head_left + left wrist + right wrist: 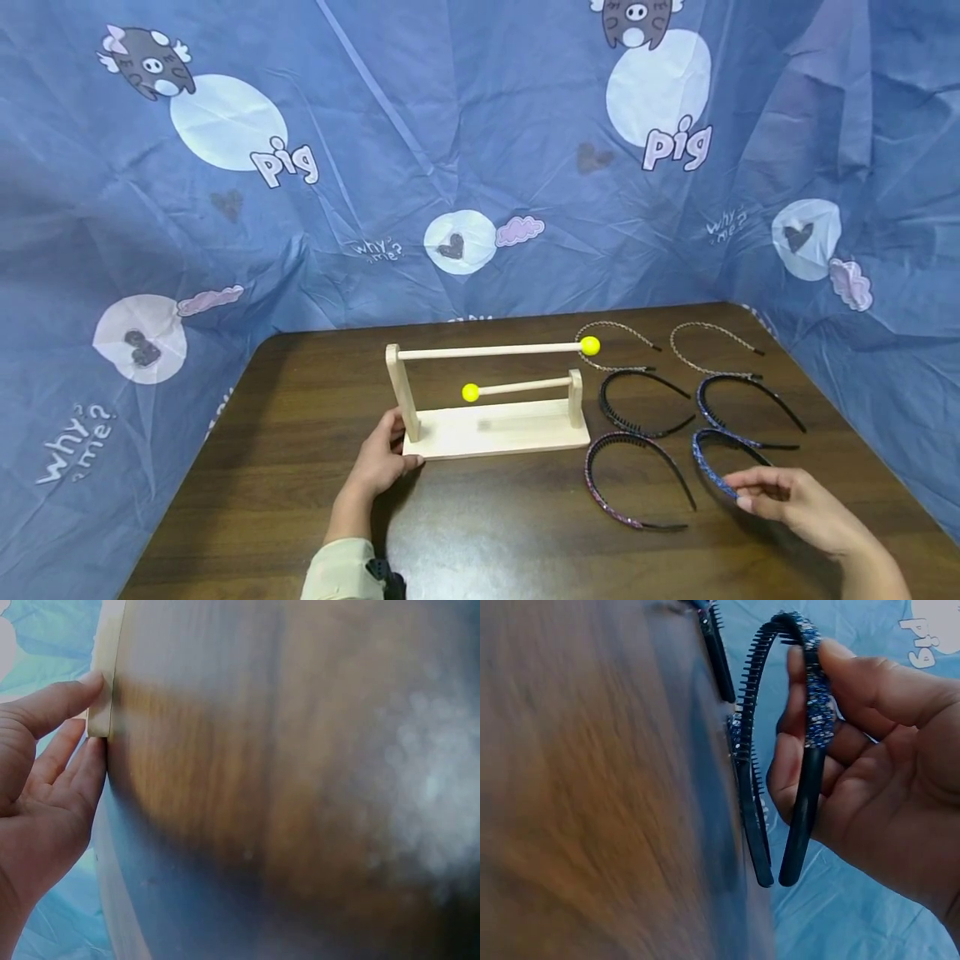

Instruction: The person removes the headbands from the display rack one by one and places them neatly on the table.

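A pale wooden headband stand (pixel 495 430), with two horizontal rods tipped by yellow balls, stands at the middle of the table. My left hand (pixel 382 458) grips the left end of its base, thumb on the front edge and fingers behind. The left wrist view shows that thumb and the fingers around the base end (pixel 103 712). On the right, my right hand (pixel 791 502) pinches a blue glitter headband (pixel 703 462) between thumb and fingers, tilted up from the table. Its toothed inner side and bare black tip (pixel 802 817) show in the right wrist view.
Left of the held headband lies a pink-purple glitter headband (pixel 592 479). Behind are a black headband (pixel 607 408) and another blue one (pixel 705 407). Two thin braided headbands (pixel 615 324) (pixel 677 353) lie farthest back. A blue printed cloth (pixel 510 283) hangs beyond the brown table (pixel 255 467).
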`<action>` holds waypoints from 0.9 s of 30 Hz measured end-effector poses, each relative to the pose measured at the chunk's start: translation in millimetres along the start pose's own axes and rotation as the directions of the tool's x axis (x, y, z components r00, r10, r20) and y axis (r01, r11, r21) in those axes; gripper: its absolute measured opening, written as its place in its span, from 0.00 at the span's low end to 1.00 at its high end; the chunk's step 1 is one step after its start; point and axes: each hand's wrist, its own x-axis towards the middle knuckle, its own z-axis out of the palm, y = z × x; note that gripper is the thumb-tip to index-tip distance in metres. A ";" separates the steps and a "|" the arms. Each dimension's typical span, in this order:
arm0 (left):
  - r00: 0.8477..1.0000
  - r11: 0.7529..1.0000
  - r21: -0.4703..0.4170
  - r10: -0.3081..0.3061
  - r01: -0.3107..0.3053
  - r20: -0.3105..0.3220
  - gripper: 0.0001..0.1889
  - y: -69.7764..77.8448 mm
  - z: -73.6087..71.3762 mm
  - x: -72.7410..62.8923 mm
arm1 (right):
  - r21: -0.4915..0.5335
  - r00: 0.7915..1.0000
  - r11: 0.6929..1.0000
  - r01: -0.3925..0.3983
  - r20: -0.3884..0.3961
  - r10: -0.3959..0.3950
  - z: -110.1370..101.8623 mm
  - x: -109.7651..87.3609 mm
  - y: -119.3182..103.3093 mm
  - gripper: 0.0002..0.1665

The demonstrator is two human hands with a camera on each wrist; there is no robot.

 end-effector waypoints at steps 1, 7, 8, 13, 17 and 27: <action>1.000 1.000 0.001 -0.001 0.001 0.001 0.38 -0.1 -0.2 -0.4 | 0.010 1.000 1.000 -0.004 0.030 0.003 -1.7 1.5 2.0 0.14; 1.000 1.000 -0.004 -0.001 0.001 0.005 0.38 0.1 -0.4 -1.6 | 0.031 0.991 0.999 -0.029 0.135 0.024 -6.9 11.0 10.0 0.16; 1.000 1.000 -0.005 -0.001 0.001 0.007 0.38 0.4 -0.3 -1.7 | 0.031 0.989 0.999 -0.034 0.145 0.029 -7.2 12.5 10.4 0.16; 1.000 1.000 -0.005 -0.006 0.006 0.008 0.38 1.1 -0.5 -2.1 | 0.053 0.977 0.995 -0.088 0.198 0.076 -6.7 21.4 12.0 0.17; 1.000 1.000 -0.004 -0.002 0.002 0.003 0.38 1.0 -1.0 -1.9 | 0.072 0.969 0.992 -0.107 0.233 0.088 -3.8 28.2 14.3 0.17; 1.000 1.000 -0.014 0.006 -0.006 0.003 0.38 0.3 -1.5 -0.5 | 0.105 0.964 0.984 -0.143 0.241 0.114 -0.8 35.0 16.1 0.21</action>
